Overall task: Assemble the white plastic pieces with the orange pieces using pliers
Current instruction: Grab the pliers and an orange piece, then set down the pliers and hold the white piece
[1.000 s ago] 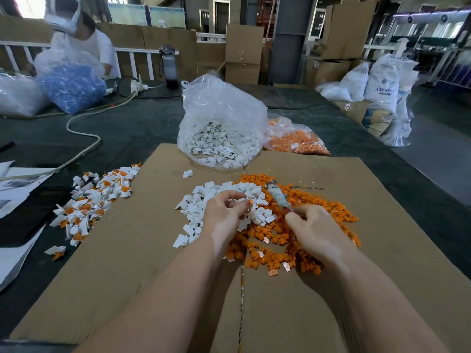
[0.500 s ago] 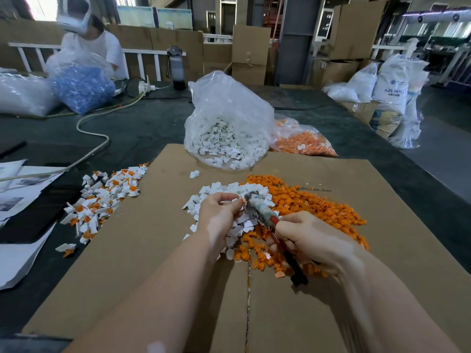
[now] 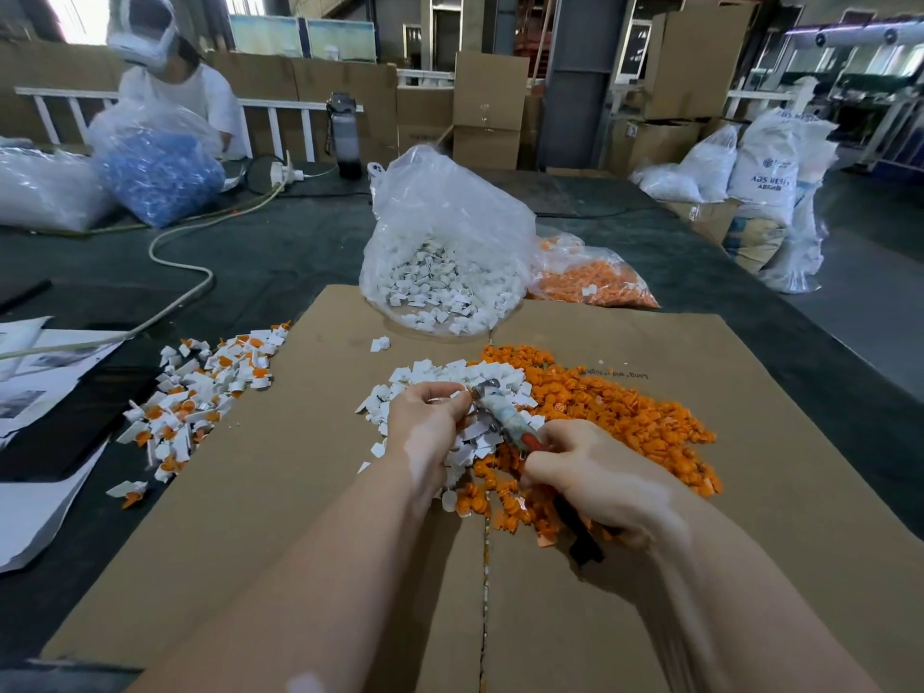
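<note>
My right hand (image 3: 590,480) grips the handles of the pliers (image 3: 502,417), whose tip points up-left towards my left hand (image 3: 425,427). My left hand pinches a small white piece (image 3: 457,396) at the pliers' jaws; the piece is mostly hidden by my fingers. Both hands hover over a heap of loose white pieces (image 3: 465,377) and a wider heap of orange pieces (image 3: 615,417) on a flat cardboard sheet (image 3: 280,492). A pile of assembled white-and-orange parts (image 3: 200,397) lies at the sheet's left edge.
A clear bag of white pieces (image 3: 445,252) stands behind the heaps, with a bag of orange pieces (image 3: 590,277) to its right. Papers (image 3: 45,372) and a cable (image 3: 185,257) lie left. Another person sits far left behind a bag of blue parts (image 3: 155,177).
My right hand has swung the pliers from pointing away over the orange heap round to my left hand's fingertips. My left hand stays over the white heap, pinching its piece.
</note>
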{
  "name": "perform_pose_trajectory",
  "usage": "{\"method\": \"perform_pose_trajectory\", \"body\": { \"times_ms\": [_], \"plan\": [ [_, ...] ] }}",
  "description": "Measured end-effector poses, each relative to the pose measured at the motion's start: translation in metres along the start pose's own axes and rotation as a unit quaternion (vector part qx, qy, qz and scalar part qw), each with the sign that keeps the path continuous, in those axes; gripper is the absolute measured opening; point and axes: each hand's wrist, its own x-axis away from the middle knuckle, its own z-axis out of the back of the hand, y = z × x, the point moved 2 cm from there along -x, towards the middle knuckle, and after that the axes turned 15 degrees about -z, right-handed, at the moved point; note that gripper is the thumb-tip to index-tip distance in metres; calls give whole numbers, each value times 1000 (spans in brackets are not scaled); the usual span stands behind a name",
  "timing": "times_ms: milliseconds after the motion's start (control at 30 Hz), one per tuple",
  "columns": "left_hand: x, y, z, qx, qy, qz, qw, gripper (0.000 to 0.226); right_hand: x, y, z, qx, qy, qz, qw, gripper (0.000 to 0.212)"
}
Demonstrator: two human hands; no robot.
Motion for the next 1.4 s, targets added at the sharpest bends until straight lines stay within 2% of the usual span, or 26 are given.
{"method": "perform_pose_trajectory", "body": {
  "times_ms": [133, 233, 400, 500, 567, 633, 700, 767, 833, 1000, 1067, 1167, 1233, 1400],
  "plan": [
    [2, -2, -2, 4, 4, 1, 1000, 14, -2, 0, -2, 77, 87, 27, 993, 19],
    [4, -3, -2, -3, 11, -4, 1000, 11, -3, 1, -7, 82, 111, 43, 990, 19],
    [6, -2, -3, 1, 16, -11, 1000, 7, -6, 8, -12, 33, 127, 56, 990, 15],
    [8, 3, 0, 12, 16, -20, 1000, 8, -5, 14, -14, -96, 115, 56, 987, 13],
    [10, 5, 4, -7, 4, -38, 999, 8, -8, 22, -10, -118, 173, 49, 977, 25],
    [14, 7, 8, -25, -24, -59, 998, 11, -14, 32, -3, -49, 277, 38, 959, 34],
    [17, 6, 8, -35, -69, -70, 995, 16, -18, 39, 4, 52, 373, 30, 926, 43],
    [22, 4, 5, -54, -110, -77, 989, 20, -23, 46, 10, 133, 427, 28, 894, 51],
    [24, 1, 3, -73, -128, -87, 985, 20, -28, 54, 12, 191, 447, 26, 873, 57],
    [24, -5, 3, -87, -148, -81, 982, 13, -30, 64, 11, 277, 433, -12, 858, 73],
    [24, -6, 2, -89, -157, -78, 981, 15, -26, 56, 7, 276, 452, 42, 847, 64],
    [26, -6, -1, -81, -169, -64, 980, 15, -17, 37, -7, 166, 445, 246, 845, 34],
    [28, -4, -3, -80, -183, -70, 977, 14, -11, 26, -16, 125, 411, 320, 845, 25],
    [28, -3, -2, -92, -190, -78, 974, 10, -10, 19, -21, 117, 370, 340, 856, 8]
  ]
}}
